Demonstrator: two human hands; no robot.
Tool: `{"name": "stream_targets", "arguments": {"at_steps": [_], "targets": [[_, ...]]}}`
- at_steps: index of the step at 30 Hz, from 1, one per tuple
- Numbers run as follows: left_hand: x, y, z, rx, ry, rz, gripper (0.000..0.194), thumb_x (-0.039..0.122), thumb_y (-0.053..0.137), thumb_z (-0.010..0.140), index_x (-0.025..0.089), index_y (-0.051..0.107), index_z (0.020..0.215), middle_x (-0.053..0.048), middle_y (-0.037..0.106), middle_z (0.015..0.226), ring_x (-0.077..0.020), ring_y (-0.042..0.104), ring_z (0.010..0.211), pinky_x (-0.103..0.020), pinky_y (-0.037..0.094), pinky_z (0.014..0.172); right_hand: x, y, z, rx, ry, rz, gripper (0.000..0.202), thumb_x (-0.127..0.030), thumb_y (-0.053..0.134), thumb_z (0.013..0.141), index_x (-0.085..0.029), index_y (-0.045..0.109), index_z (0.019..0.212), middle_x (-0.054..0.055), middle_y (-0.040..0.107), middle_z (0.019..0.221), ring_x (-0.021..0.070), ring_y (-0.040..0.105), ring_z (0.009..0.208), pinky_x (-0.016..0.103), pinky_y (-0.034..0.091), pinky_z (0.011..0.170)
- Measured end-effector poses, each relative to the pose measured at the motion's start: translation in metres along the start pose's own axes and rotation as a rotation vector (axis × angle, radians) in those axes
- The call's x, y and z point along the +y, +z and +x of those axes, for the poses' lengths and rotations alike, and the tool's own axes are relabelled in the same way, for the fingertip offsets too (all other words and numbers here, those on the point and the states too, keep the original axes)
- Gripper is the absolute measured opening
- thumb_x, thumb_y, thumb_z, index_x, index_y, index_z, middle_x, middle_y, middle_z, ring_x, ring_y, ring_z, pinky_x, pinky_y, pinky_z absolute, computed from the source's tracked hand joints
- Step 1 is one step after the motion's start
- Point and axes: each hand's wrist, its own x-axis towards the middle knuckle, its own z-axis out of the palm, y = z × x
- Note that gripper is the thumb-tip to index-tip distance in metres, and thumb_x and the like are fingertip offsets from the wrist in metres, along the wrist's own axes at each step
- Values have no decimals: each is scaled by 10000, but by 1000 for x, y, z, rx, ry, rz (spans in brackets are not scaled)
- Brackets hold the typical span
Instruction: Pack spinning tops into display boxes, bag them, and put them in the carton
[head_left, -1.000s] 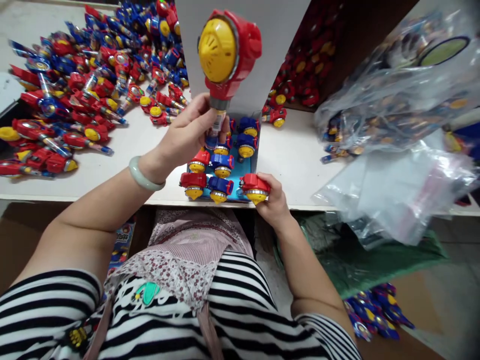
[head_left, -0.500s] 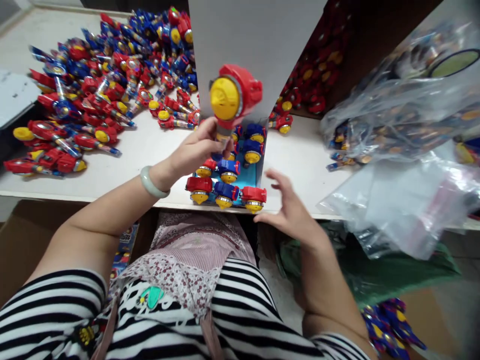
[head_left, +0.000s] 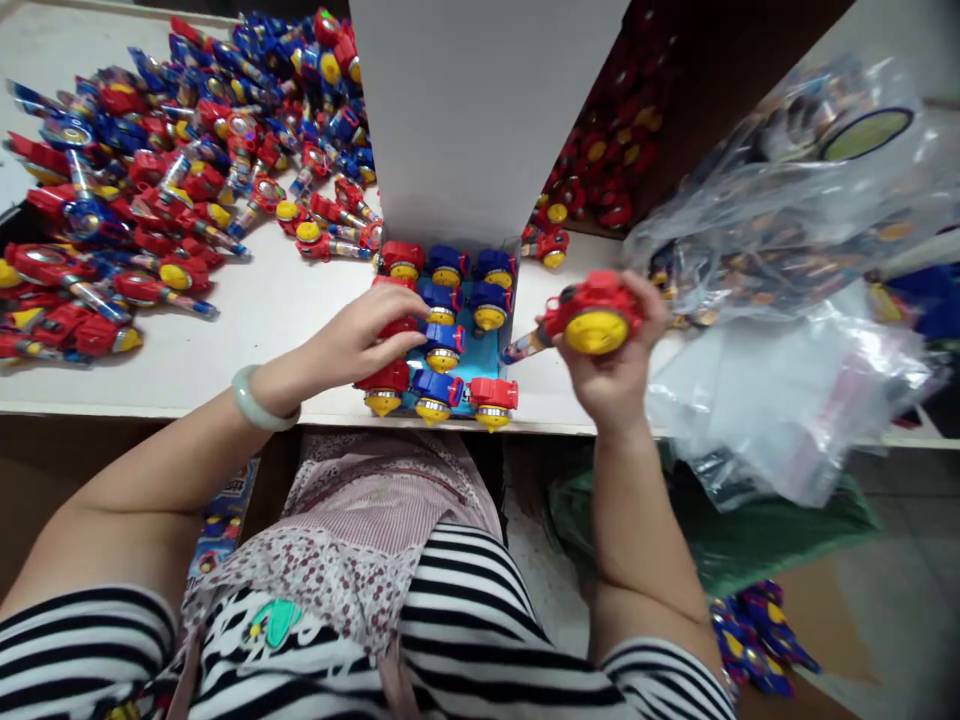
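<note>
Passed from the left hand [head_left: 361, 338], a red toy [head_left: 596, 325] sits clasped in the right hand [head_left: 611, 382]; the left, grip unclear, partly hides the box's [head_left: 484, 352] left column of toys [head_left: 384, 380].

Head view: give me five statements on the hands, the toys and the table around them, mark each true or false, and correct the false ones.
1. The right hand holds a red toy with a yellow dome. True.
2. The pale bracelet is on the right wrist. False: the pale bracelet is on the left wrist.
3. The left hand is over the left side of the blue-lined box. True.
4. The near right toy in the box is blue. False: the near right toy is red with a yellow dome.
5. Clear plastic bags lie to the right of the box. True.
</note>
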Motion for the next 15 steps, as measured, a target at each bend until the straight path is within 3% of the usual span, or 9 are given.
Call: {"name": "stream_targets", "arguments": {"at_steps": [6,10,15], "targets": [[-12,13,-12,-62,54,95,304,394,590,967,194,645,1189,-139,640,1290,-281,551,1257,-495,440,1100,48,27,-34,-109,-151,-82,523,-426,586,946,-350,347,1406,92,577,1221,255,666,1076,455,617,878],[-12,14,-12,-67,56,81,285,366,583,976,204,637,1205,-126,657,1261,-267,567,1219,-480,445,1087,53,28,-33,-240,-157,17,504,-332,562,954,-374,349,1409,64,621,1132,226,684,968,413,617,781],[-11,13,-12,-68,12,52,259,333,571,977,210,633,1195,-115,669,1232,-263,576,1197,-494,421,1109,51,30,-30,-472,-100,64,589,-199,583,900,-378,385,1425,58,626,1155,225,675,998,408,601,814]]}}
